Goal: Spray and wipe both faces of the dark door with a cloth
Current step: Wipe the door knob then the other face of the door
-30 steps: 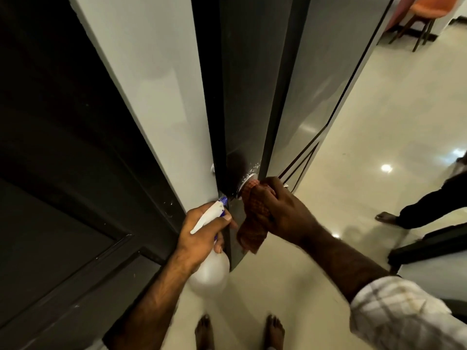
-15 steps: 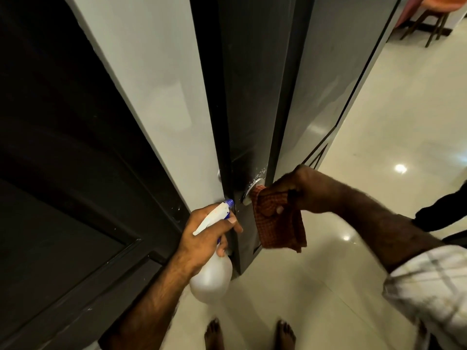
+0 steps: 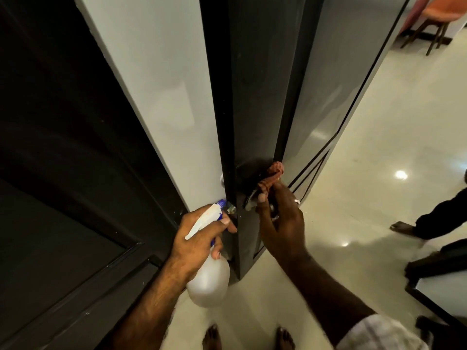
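Note:
The dark door stands edge-on in front of me, with its glossy right face turned away to the right. My right hand is closed on a reddish checked cloth, bunched and pressed against the door by the metal handle. My left hand grips a white spray bottle with a blue nozzle, held low beside the door's left edge.
A dark panelled wall and a pale wall strip fill the left. My bare feet stand on glossy tile. Another person's foot and dark trouser leg are at right, with dark furniture and an orange chair beyond.
My right hand has turned and risen, gathering the hanging cloth into a bunch and pushing it up onto the door above the handle. The left hand and bottle have stayed nearly in place.

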`<state>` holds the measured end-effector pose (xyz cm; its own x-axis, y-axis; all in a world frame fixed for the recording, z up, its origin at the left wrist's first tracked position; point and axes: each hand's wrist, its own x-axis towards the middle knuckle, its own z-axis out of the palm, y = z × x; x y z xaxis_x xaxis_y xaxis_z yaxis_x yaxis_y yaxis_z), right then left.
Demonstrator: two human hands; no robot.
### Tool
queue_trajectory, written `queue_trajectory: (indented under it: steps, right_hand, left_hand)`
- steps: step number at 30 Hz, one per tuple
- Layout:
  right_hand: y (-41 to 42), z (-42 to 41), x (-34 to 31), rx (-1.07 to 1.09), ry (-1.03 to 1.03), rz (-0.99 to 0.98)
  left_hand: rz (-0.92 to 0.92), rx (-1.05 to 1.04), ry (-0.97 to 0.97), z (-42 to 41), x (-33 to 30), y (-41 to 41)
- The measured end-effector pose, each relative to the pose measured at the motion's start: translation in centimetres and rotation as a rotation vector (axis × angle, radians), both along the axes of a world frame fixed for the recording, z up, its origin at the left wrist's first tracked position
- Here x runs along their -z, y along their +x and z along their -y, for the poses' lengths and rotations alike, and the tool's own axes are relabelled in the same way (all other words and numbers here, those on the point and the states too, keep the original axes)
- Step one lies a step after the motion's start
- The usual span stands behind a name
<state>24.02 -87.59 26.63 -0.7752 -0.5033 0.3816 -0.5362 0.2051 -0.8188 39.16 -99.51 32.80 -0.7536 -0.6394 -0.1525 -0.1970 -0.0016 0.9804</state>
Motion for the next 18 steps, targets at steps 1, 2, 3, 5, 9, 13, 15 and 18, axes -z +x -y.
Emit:
queue_trajectory:
  steps: [1, 2, 3, 5, 9, 13, 15, 18]
  right_hand:
    - [-1.0, -1.1, 0.6, -0.041, 0.070, -0.130]
    - [-2.1, -2.2, 0.7, -0.092, 0.145, -0.265]
    - [-3.4, -3.2, 0.7, -0.155, 0.201, -0.392]
    - [-5.4, -4.0, 0.0, -0.295, 0.268, -0.614]
    - [-8.0, -3.9, -1.3, -0.417, 0.279, -0.819]
    - [-5.8, -3.0, -1.7, -0.291, 0.104, -0.455]
    - [-4.1, -1.9, -2.0, -0.119, -0.038, -0.015]
    - [-2.2, 0.2, -2.8, 0.016, -0.254, 0.532]
  left_hand:
    - [-0.002, -0.002, 0.011, 0.2, 0.1, 0.1]
    - [0.001, -0.002, 0.017, 0.3, 0.2, 0.2]
    - [0.008, 0.003, 0.017, 0.4, 0.3, 0.2]
    - [0.010, 0.014, 0.001, 0.7, 0.7, 0.5]
    - [0.021, 0.036, 0.016, 0.2, 1.4, 0.1]
    - [0.010, 0.051, 0.046, -0.8, 1.0, -0.8]
    - [0.000, 0.050, 0.020, -1.0, 0.6, -1.1]
    - [-0.015, 0.017, -0.031, -1.1, -0.1, -1.5]
